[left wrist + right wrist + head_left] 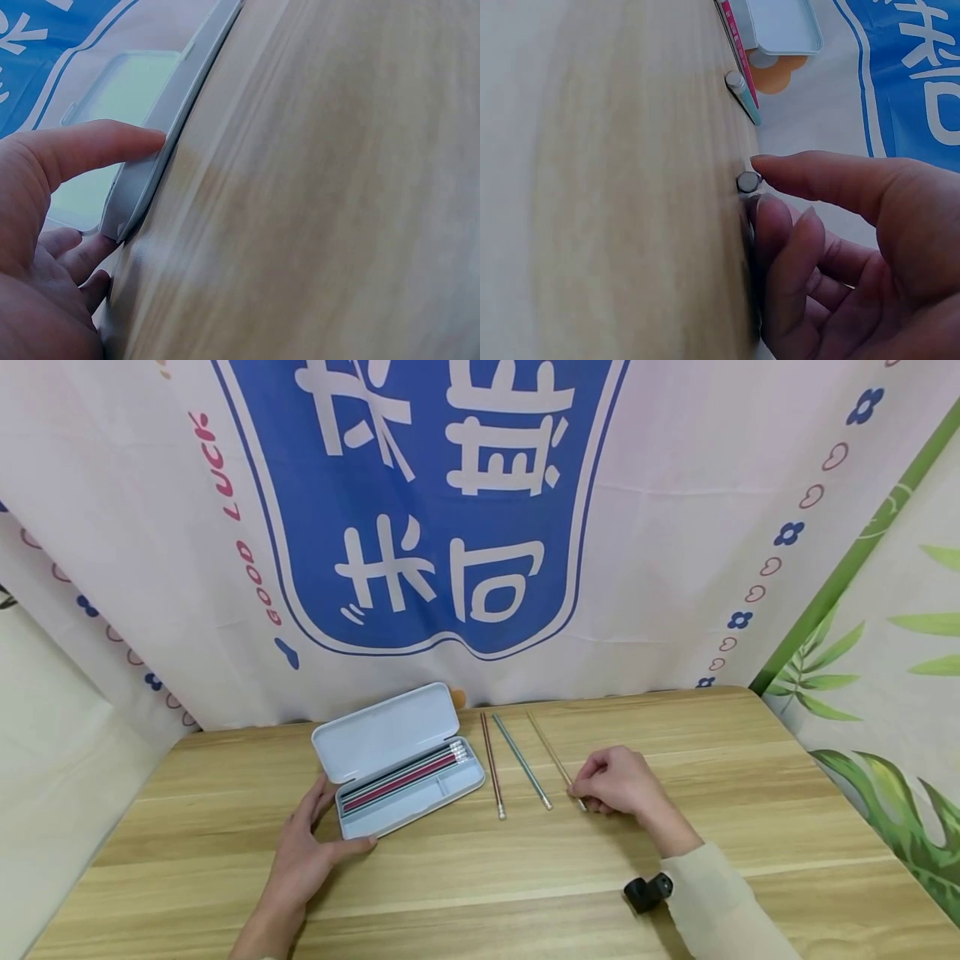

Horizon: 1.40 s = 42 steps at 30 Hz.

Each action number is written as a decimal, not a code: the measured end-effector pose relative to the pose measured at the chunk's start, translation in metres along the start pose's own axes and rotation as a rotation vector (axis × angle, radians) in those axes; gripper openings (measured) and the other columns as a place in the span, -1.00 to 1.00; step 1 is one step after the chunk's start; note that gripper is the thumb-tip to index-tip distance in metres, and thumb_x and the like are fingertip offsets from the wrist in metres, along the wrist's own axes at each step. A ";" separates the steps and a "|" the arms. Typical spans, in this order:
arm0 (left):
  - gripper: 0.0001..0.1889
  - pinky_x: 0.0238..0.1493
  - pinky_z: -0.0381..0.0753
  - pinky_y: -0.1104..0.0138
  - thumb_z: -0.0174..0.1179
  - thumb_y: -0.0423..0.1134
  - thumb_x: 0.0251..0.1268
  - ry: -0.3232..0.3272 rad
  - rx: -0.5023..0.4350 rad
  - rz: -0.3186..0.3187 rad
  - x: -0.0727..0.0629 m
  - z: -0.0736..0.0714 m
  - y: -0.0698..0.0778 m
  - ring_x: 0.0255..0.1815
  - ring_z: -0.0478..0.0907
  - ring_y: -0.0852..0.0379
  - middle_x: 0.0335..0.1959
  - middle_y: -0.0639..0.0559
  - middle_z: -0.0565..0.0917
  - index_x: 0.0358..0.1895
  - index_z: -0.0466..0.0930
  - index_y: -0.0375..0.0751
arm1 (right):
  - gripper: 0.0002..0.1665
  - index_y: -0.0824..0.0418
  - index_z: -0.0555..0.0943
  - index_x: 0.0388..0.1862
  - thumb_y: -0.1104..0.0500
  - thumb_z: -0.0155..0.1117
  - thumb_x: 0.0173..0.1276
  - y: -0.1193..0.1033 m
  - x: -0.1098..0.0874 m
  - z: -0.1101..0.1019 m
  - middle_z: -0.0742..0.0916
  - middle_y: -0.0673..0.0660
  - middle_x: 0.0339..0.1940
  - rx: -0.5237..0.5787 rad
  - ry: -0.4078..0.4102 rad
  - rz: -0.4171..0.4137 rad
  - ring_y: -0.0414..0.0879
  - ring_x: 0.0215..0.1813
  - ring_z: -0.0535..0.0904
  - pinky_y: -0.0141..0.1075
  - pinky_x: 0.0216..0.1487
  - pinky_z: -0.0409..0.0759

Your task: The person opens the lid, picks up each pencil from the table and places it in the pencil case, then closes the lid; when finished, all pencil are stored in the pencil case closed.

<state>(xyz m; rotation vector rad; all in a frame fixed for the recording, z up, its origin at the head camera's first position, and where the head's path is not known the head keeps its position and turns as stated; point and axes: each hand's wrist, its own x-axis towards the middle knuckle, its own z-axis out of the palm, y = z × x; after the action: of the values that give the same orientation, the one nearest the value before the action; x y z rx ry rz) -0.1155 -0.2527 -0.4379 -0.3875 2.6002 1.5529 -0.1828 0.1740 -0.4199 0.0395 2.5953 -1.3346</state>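
Observation:
My left hand (300, 856) holds the near left corner of an open pale-blue pencil case (416, 814), thumb along its front wall and fingers at its left side. Inside lie several dark and red pencils (405, 781), white erasers toward the right. To the case's right, a red pencil (491, 760) and a teal pencil (521, 762) rest on the table. Beside them is a gold pencil (551, 750), which my right hand (618, 781) pinches near its eraser end between thumb and fingers. In the right wrist view the round end (748, 181) of this pencil shows at the fingertips.
The wooden table (465, 893) meets a white cloth (652, 610) with a blue printed panel along its back edge. Behind the case an orange rounded shape (457, 698) peeks out. A small black device (647, 892) sits by my right sleeve (720, 902).

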 end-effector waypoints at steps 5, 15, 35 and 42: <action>0.45 0.75 -0.29 -0.37 0.70 -0.15 0.02 0.000 0.000 0.003 -0.001 -0.001 0.000 0.83 -0.31 -0.30 0.76 -0.14 0.22 0.82 -0.31 0.10 | -0.83 0.18 0.76 -0.41 0.15 0.60 0.25 0.000 -0.001 -0.003 0.76 0.08 -0.59 -0.059 0.011 0.010 -0.16 -0.58 0.62 -0.35 -0.51 0.66; 0.46 0.76 -0.40 -0.34 0.70 -0.16 0.01 0.003 -0.005 0.009 -0.001 -0.001 0.000 0.84 -0.36 -0.28 0.76 -0.14 0.22 0.82 -0.30 0.11 | -0.82 0.17 0.75 -0.42 0.14 0.61 0.21 0.001 -0.002 -0.006 0.75 0.06 -0.60 -0.113 0.016 0.011 -0.17 -0.59 0.61 -0.36 -0.53 0.62; 0.45 0.76 -0.46 -0.32 0.70 -0.16 0.02 0.003 0.006 0.013 -0.001 0.000 -0.001 0.84 -0.41 -0.29 0.75 -0.16 0.23 0.82 -0.30 0.11 | -0.88 0.20 0.79 -0.35 0.15 0.49 0.23 0.005 -0.001 -0.010 0.77 0.05 -0.53 -0.064 -0.020 -0.009 -0.15 -0.46 0.66 -0.35 -0.40 0.65; 0.45 0.74 -0.38 -0.37 0.70 -0.16 0.02 0.004 0.001 0.010 0.000 0.000 -0.001 0.83 -0.37 -0.31 0.76 -0.15 0.23 0.82 -0.30 0.12 | -0.83 0.31 0.79 -0.22 0.21 0.46 0.31 0.010 0.001 -0.014 0.79 0.12 -0.42 0.024 -0.063 0.004 -0.13 -0.39 0.71 -0.32 -0.34 0.77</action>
<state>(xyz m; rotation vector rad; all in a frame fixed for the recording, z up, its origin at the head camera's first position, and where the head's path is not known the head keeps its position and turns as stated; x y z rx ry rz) -0.1154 -0.2535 -0.4390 -0.3791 2.6098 1.5549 -0.1855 0.1911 -0.4197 0.0063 2.5268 -1.3433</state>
